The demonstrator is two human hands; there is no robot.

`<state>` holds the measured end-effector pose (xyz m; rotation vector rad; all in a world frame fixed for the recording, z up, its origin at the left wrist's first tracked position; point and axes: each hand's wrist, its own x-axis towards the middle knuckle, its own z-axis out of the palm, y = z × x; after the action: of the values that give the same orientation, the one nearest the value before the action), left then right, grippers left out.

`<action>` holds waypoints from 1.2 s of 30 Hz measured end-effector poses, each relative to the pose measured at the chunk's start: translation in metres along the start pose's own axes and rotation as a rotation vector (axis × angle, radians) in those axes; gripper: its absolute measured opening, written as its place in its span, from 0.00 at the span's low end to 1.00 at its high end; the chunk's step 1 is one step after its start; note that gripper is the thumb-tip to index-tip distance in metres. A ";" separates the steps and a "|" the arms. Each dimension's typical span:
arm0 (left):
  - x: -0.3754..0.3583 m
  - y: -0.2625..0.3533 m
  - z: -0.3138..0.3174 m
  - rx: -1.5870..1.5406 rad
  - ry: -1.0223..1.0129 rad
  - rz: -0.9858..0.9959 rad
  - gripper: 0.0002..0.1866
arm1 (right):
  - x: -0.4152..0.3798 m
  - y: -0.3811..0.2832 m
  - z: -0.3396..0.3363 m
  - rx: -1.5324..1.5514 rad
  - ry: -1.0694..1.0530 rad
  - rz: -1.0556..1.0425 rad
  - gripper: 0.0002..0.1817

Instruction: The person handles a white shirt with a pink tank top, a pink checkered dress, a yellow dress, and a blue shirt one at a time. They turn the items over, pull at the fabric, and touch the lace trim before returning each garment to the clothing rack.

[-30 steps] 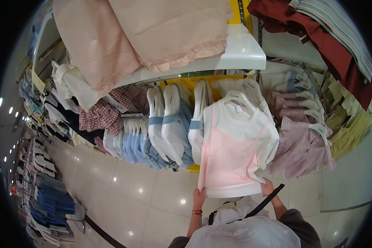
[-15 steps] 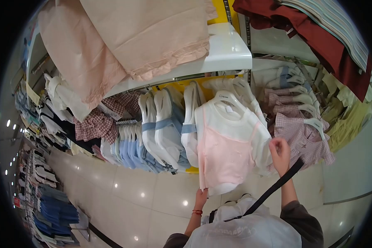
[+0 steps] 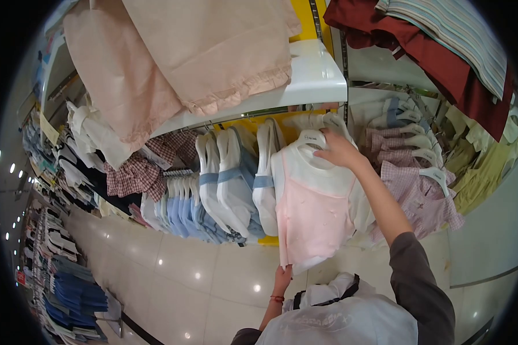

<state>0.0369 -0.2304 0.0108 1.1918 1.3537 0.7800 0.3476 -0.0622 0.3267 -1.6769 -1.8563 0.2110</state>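
A white tee with a pink camisole layer [image 3: 311, 213] hangs on a white hanger [image 3: 305, 138] at the front of a rail. My left hand [image 3: 282, 277] pinches the garment's bottom hem at its left corner. My right hand [image 3: 336, 150] reaches up and rests on the hanger's shoulder by the collar, fingers curled over it; the grip itself is partly hidden. Behind it hang more white tops with blue bands [image 3: 236, 178].
A white shelf [image 3: 313, 80] overhead carries peach fabric [image 3: 172, 57]. Pink checked tops [image 3: 417, 190] hang to the right, dark red and striped clothes [image 3: 443, 40] above them. Blue garments [image 3: 184, 210] and a plaid top [image 3: 135, 172] hang left. Glossy tiled floor [image 3: 195, 270] lies below.
My right hand let go of the hem's right corner and rose along the garment's side to the hanger at the collar. My left hand stayed on the hem.
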 end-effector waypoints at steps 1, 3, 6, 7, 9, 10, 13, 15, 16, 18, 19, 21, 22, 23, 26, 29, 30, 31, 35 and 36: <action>0.000 0.002 0.001 -0.006 0.012 0.005 0.15 | 0.008 0.005 0.006 -0.010 0.014 -0.046 0.30; 0.000 0.004 0.004 -0.006 -0.008 0.006 0.15 | 0.022 0.011 0.007 0.125 -0.041 -0.037 0.29; -0.006 0.011 0.013 0.007 -0.021 0.041 0.15 | 0.034 0.007 0.002 0.384 -0.172 0.060 0.25; -0.008 0.015 0.017 0.014 -0.021 0.062 0.15 | 0.035 0.005 0.000 0.347 -0.166 0.040 0.23; -0.014 0.019 0.024 0.006 -0.009 0.085 0.15 | 0.035 0.004 -0.003 0.313 -0.135 -0.005 0.20; -0.016 0.019 0.025 0.001 -0.002 0.098 0.14 | 0.034 0.005 -0.005 0.302 -0.138 -0.014 0.20; -0.023 0.013 0.019 0.289 0.043 0.291 0.14 | 0.032 0.006 -0.015 0.266 -0.140 -0.023 0.20; -0.027 0.004 0.014 0.071 0.012 0.222 0.16 | 0.030 0.004 -0.026 0.248 -0.128 0.003 0.20; -0.028 -0.001 0.011 -0.037 -0.002 0.185 0.17 | 0.030 0.005 -0.031 0.262 -0.126 -0.013 0.20; -0.030 -0.006 0.005 -0.034 0.000 0.148 0.18 | 0.031 0.006 -0.042 0.293 -0.116 -0.044 0.19; -0.031 -0.006 0.003 -0.030 0.006 0.140 0.18 | 0.030 0.005 -0.045 0.277 -0.086 -0.058 0.19; -0.033 -0.006 0.002 -0.033 0.002 0.134 0.18 | 0.024 -0.001 -0.052 0.217 -0.118 -0.115 0.18; -0.035 -0.003 0.001 -0.038 -0.007 0.134 0.17 | 0.018 -0.005 -0.057 0.188 -0.133 -0.140 0.17; -0.034 0.000 0.000 -0.045 -0.016 0.137 0.17 | 0.011 -0.009 -0.060 0.208 -0.128 -0.158 0.17; -0.028 0.010 -0.004 -0.099 0.012 0.190 0.15 | -0.022 -0.023 -0.072 0.242 -0.160 -0.197 0.16; -0.012 0.012 -0.019 -0.214 0.049 0.178 0.14 | -0.054 -0.035 -0.090 0.164 -0.272 -0.202 0.15; -0.013 0.024 -0.024 -0.275 0.034 0.182 0.15 | -0.065 -0.036 -0.088 0.165 -0.246 -0.291 0.14; -0.014 0.046 -0.028 -0.337 0.019 0.187 0.16 | -0.076 -0.036 -0.087 0.165 -0.218 -0.381 0.13; 0.023 0.086 -0.045 -0.457 -0.152 0.303 0.22 | -0.110 -0.061 -0.101 0.143 -0.194 -0.509 0.11; 0.037 0.096 -0.046 -0.516 -0.237 0.323 0.23 | -0.114 -0.067 -0.106 0.147 -0.198 -0.526 0.11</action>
<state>0.0168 -0.1610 0.0971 1.0529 0.7095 1.0991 0.3484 -0.2120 0.4065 -1.0532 -2.2949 0.2905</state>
